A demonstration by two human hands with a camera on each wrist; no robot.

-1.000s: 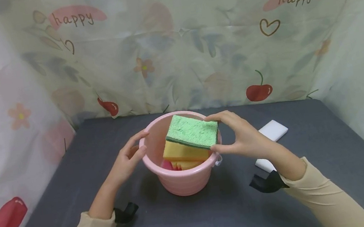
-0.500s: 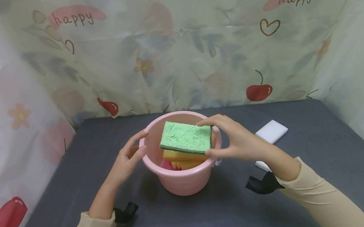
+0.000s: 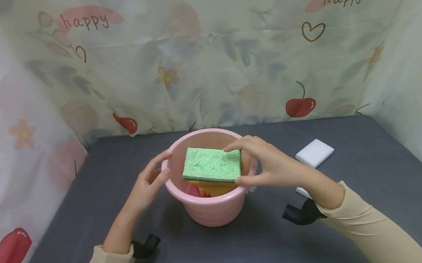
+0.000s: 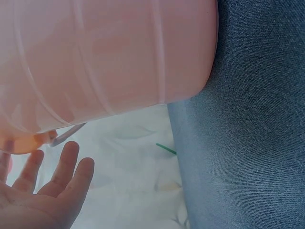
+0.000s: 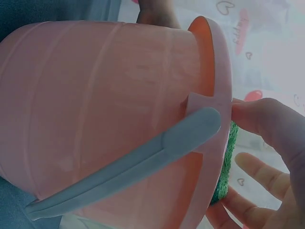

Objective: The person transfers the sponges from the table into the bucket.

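Note:
In the head view, a green sponge with a darker underside lies over the mouth of a pink bucket. My right hand pinches its right end between thumb and fingers. Beneath the sponge, yellow sponges and something pink show inside. At the bucket's left rim, the thumb and fingertips of my left hand rest on the edge, the fingers loosely spread. The right wrist view shows the green sponge at the rim, partly hidden behind it, beside the bucket's grey handle.
Two white blocks lie right of the bucket on the dark table: a farther white block and a nearer one mostly covered by my right forearm. A printed curtain encloses the back and sides.
My right hand has carried the green sponge left and lower over the bucket, covering more of the yellow ones. My left hand and the bucket have stayed put.

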